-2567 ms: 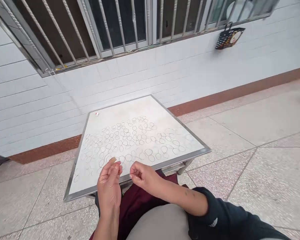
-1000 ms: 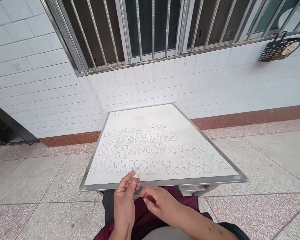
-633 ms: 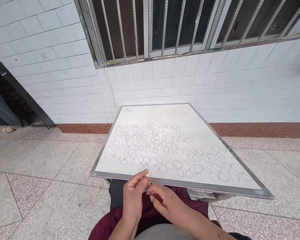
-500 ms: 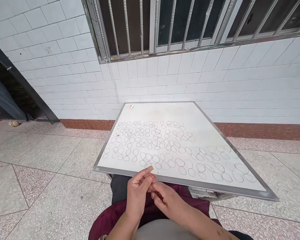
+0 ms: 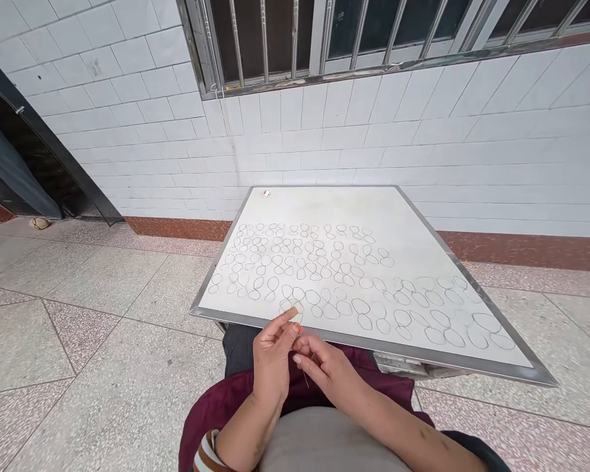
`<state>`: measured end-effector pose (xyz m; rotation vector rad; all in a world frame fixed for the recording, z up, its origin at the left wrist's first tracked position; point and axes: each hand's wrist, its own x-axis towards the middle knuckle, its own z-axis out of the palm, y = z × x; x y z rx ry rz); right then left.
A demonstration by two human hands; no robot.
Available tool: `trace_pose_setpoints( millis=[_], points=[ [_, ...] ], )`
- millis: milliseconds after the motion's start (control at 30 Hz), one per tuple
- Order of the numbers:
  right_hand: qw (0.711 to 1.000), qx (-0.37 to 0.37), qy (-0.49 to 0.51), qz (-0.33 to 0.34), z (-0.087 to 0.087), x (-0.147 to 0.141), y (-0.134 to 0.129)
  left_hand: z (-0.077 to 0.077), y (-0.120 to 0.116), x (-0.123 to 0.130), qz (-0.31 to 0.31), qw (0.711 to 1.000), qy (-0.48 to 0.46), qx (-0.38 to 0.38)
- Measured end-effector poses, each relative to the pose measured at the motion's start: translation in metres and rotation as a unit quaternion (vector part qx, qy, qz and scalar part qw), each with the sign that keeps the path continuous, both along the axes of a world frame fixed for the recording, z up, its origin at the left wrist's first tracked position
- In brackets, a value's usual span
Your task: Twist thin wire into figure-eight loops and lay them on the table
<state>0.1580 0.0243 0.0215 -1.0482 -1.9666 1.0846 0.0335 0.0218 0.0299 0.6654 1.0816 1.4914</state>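
My left hand [image 5: 274, 353] is closed in a pinch over the board's near edge, with a tan wrap on one fingertip. My right hand [image 5: 322, 367] sits just to its right, thumb and fingers bent close together. A thin strand [image 5: 306, 379] hangs below the fingers, between the two hands. What the fingertips pinch is too small to make out fully. In front lies a white board [image 5: 324, 210] with a grey metal frame. Several rows of thin dark loops, many joined like figure eights [image 5: 361, 313], cover its middle and near part.
A small red and white item [image 5: 266, 194] rests at the board's far left corner. Beyond the board stands a white tiled wall [image 5: 285, 118] with a barred window [image 5: 295, 39]. A dark doorway [image 5: 24, 164] is at the left, above the speckled floor [image 5: 128, 373].
The view has shifted, so the board appears slightly higher and further right. The fingers of my right hand have opened slightly, and a thin strand now shows below them.
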Motion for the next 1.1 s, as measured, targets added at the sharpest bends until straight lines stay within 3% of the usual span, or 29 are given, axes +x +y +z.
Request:
trace_pose_setpoints(
  millis=[233, 767, 1100],
  points=[
    [0.997, 0.074, -0.013, -0.028, -0.008, -0.006, 0.001, -0.003, 0.001, -0.004, 0.005, 1.0, 0.001, 0.007],
    [0.987, 0.148, -0.054, 0.014, -0.013, -0.001, 0.006, -0.002, 0.006, -0.012, 0.047, 0.996, 0.061, -0.037],
    [0.982, 0.173, -0.077, 0.001, -0.015, 0.013, 0.009, 0.004, 0.004, -0.022, 0.018, 0.996, 0.078, -0.044]
  ],
)
